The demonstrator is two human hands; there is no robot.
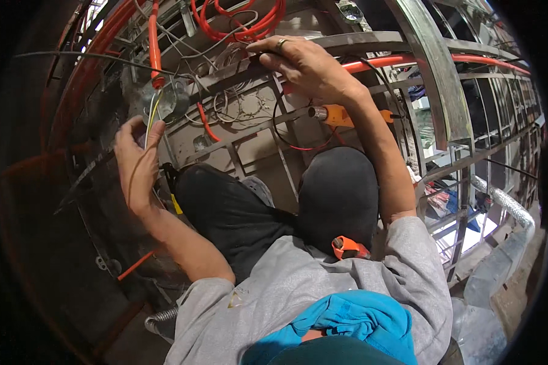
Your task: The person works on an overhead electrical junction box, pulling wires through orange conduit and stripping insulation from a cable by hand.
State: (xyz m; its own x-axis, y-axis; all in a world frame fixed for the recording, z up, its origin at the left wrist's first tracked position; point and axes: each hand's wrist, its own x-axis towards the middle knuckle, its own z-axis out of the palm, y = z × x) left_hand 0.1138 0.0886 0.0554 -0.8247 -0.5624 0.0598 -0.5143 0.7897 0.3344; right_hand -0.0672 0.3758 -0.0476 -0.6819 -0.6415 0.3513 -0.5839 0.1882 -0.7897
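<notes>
My left hand (139, 159) is at the left, thumb and fingers closed on a yellow-green wire (154, 109). The wire comes out of the lower end of an orange conduit (155, 52), above a clouded, box-like piece (173, 100) beside my fingers. My right hand (313, 68), wearing a ring, lies over a grey metal rail (368, 40) at the top middle. Its fingers reach across the top, with the thumb on the near side; the fingertips are partly hidden. Below that wrist is an orange power tool (338, 115) with a metal nose.
Coiled orange conduit (240, 21) and loose white cables (240, 106) lie among the metal framing ahead. A wide metal channel (429, 67) slants down at the right. Silver flexible duct (499, 198) bends at the far right. An orange-handled object (347, 247) rests by my lap.
</notes>
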